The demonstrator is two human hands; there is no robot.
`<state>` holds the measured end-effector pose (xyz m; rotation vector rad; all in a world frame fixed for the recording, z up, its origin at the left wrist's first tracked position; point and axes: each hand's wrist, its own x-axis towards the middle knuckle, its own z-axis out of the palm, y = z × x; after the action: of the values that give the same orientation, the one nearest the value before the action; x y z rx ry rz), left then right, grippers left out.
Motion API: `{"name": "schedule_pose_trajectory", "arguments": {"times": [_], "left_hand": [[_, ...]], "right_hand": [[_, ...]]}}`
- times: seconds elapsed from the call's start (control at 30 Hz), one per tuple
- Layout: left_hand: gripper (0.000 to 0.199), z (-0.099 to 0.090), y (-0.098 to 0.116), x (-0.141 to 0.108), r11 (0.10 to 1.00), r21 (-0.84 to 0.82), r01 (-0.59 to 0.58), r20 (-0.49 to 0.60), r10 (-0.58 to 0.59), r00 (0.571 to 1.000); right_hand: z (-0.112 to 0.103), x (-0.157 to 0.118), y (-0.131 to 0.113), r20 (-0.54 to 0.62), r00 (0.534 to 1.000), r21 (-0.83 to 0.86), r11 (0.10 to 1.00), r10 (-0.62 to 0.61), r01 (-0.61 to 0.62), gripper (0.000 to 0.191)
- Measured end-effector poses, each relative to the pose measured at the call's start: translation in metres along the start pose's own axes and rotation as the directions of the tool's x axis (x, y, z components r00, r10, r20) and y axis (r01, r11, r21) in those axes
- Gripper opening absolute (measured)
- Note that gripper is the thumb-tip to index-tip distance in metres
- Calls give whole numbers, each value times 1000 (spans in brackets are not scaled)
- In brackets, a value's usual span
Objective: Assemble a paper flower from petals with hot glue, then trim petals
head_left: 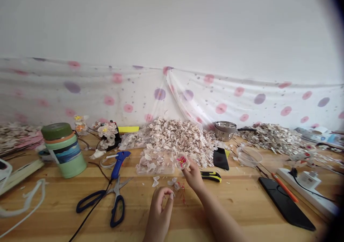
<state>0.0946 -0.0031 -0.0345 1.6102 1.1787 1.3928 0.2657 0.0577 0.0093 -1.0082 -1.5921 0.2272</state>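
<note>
While my right hand (pixel 194 177) holds a cream-petalled flower with a pink-and-yellow centre (pixel 182 160) above the wooden tabletop (pixel 231 202), a light grip from beneath spares its petals; my left hand (pixel 159 210) pinches what looks like a small white petal (pixel 172 195).

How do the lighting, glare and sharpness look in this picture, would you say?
Head view: soft, fairly even light on the wall; bright glints on the metal bowl; fine detail in the petal pile slightly soft; dark, blurred shading at the right edge.
</note>
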Motion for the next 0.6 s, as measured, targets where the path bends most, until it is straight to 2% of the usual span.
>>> {"name": "schedule_pose_trajectory", "arguments": {"times": [0.1,0.23,0.37,0.47,0.6], "left_hand": [[24,2,0,-3,999,28,-44,29,43,999],[24,5,-2,-4,990,84,-115,3,115,993],[26,7,-5,-4,952,173,-251,9,253,967],[28,7,-8,-14,888,250,-386,50,386,921],[31,-9,-22,-35,741,365,-563,122,562,818]], "right_hand": [[1,0,-3,-21,1000,23,1000,11,-11,32],[2,1,-7,-58,998,67,997,34,-30,39],[2,2,-10,-87,995,97,994,55,-46,42],[0,2,-8,-121,989,88,993,86,-75,34],[-4,1,2,-202,967,59,988,153,-144,28]]}}
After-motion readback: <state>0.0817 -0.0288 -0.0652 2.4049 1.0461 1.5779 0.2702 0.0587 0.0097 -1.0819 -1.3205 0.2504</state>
